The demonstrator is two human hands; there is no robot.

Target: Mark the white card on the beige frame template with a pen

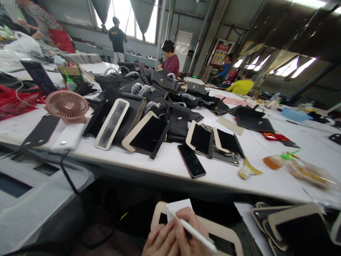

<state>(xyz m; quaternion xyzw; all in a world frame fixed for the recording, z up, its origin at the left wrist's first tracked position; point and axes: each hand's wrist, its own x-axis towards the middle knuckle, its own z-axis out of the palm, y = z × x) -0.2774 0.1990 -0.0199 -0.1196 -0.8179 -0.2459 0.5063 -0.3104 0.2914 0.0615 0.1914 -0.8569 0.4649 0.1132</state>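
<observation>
At the bottom centre, my right hand [193, 231] is closed around a slim white pen-like tool [199, 237], which slants down to the right. My left hand [161, 241] presses against it, fingers bent together; whatever they grip is hidden. Just beyond the fingertips, a small white card [179, 205] lies over a black panel with a beige border [226, 231]. Both hands are above this panel, close to my lap. To the right is a stack of similar beige-edged black panels [293, 220].
Across the white table [160, 170] lie a phone [191, 160], black bag parts [149, 135], black handbags [162, 81], a pink fan [68, 105], a white box-like device [69, 137] and a glue bottle [275, 160]. A black cord hangs at the left. Several people work farther back.
</observation>
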